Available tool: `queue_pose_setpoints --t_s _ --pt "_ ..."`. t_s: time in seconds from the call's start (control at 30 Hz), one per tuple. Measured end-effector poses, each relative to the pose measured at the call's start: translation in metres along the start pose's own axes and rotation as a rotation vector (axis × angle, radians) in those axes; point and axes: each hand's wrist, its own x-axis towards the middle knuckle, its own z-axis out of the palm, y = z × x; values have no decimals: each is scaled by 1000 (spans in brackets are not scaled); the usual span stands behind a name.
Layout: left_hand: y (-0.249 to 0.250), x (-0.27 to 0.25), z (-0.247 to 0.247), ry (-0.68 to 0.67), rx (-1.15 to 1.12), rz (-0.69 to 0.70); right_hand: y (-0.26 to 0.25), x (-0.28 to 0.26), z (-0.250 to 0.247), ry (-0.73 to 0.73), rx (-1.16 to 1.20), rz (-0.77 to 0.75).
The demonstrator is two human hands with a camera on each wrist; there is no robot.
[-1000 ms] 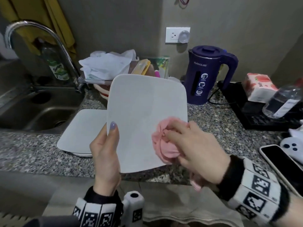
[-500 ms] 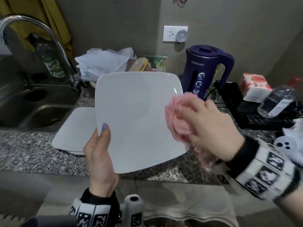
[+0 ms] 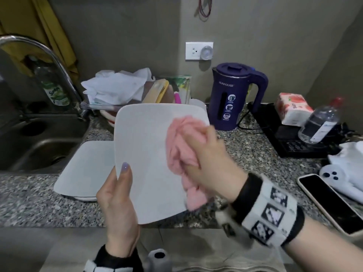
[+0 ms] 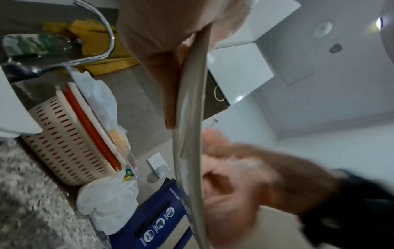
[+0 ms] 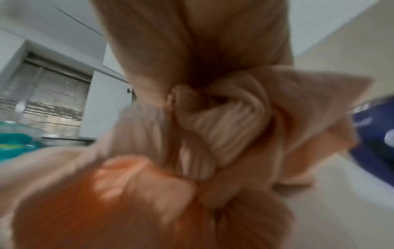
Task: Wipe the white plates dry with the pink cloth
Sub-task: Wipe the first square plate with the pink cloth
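A square white plate [image 3: 145, 146] is held tilted above the counter edge. My left hand [image 3: 117, 195] grips its lower left edge, thumb on the front face; the left wrist view shows the plate [image 4: 189, 134] edge-on between thumb and fingers. My right hand [image 3: 210, 161] holds the bunched pink cloth [image 3: 180, 146] and presses it against the plate's right side. The right wrist view is filled by the blurred cloth [image 5: 213, 128]. More white plates [image 3: 84, 169] lie stacked flat on the counter behind the left hand.
A steel sink [image 3: 35, 146] and tap [image 3: 49, 61] sit at the left. Behind the plate stand a drying basket [image 4: 64, 134] with white bags and a blue kettle [image 3: 233, 97]. A tissue pack [image 3: 290, 108], water bottle [image 3: 320, 124] and phone [image 3: 330, 203] lie at the right.
My right hand with the pink cloth has swept from the plate's lower right up to its upper right side. The left hand has kept its grip and the plate tilted slightly.
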Motion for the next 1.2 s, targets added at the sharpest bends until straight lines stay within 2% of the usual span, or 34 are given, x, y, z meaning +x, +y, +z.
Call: queue_pose_setpoints --t_s 0.07,0.13,0.23,0.3,0.37,0.4,0.5,0.57,0.67,0.73,0.8,0.83,0.9,1.0,1.07,1.13,1.2 --pt "-4 5 0 18 33 -13 -21 -24 22 -90 111 -202" --pt "-7 7 -1 41 26 -40 -39 -35 35 -83 131 -324" --pt "-2 5 4 48 35 9 -40 -13 24 81 3 -281" --pt "2 2 8 19 53 56 -23 7 0 194 -110 -145" --pt "4 1 10 10 67 68 -5 14 -16 226 -191 3" --pt "4 2 10 5 67 70 -2 10 -16 212 -203 1" --pt "3 7 11 -10 63 56 -25 -24 13 59 7 -248" --pt "2 9 8 -6 36 13 -46 -39 29 20 97 -347" --pt "4 8 7 -6 25 42 -42 -18 16 181 15 -315" --pt "8 4 10 7 9 61 -18 5 -8 277 -74 -172" --pt "8 2 12 -8 -18 65 8 17 -30 299 -173 0" --pt "8 0 13 -13 -8 61 16 16 -31 293 -221 27" --pt "8 2 13 -2 -12 62 11 -1 -16 219 -152 -31" --pt "2 2 9 -16 58 50 -32 -39 24 63 38 -315" --pt "3 3 7 -12 54 28 -47 -39 28 94 -43 -388" --pt "6 2 5 -2 59 37 -39 -17 9 194 -175 -307" --pt "10 1 6 11 35 46 -13 2 -17 266 -241 -146"
